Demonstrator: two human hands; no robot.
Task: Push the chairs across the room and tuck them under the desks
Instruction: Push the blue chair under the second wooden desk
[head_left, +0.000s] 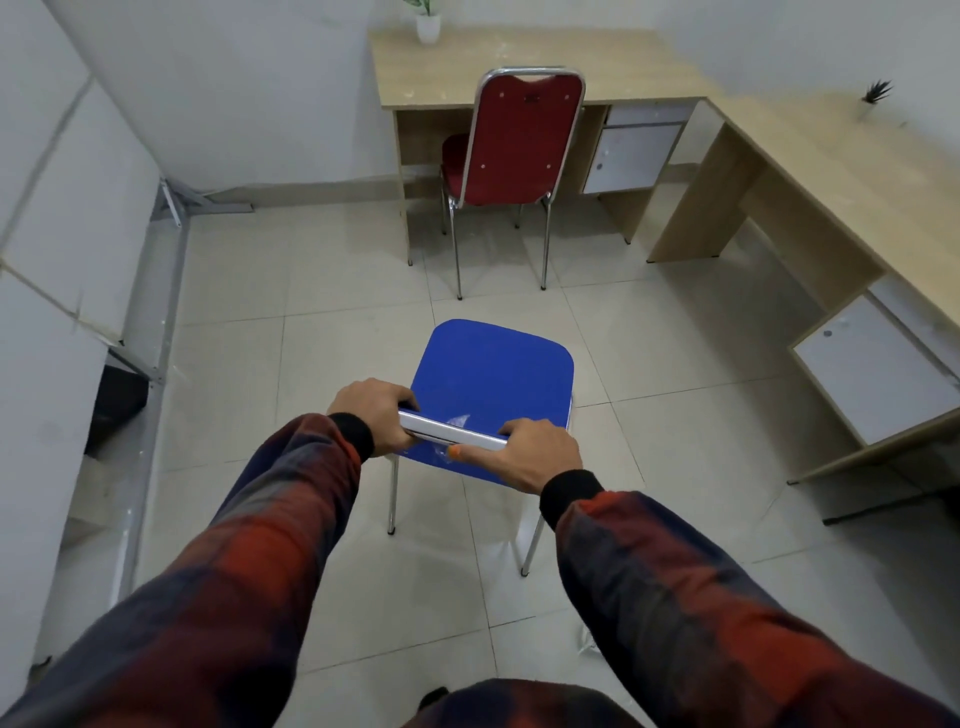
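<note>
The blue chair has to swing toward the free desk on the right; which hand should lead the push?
Probably left. Both the left hand and right hand grip the blue chair backrest; the free desk lies right, so pushing from the left side turns it there.

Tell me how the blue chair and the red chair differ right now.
The blue chair stands out on the open floor; the red chair is at the far desk, seat partly under it. The blue chair is gripped at its backrest top by the left hand and right hand; nobody touches the red chair. Blue is seen from above, red from behind. Both have shiny metal legs.
</note>
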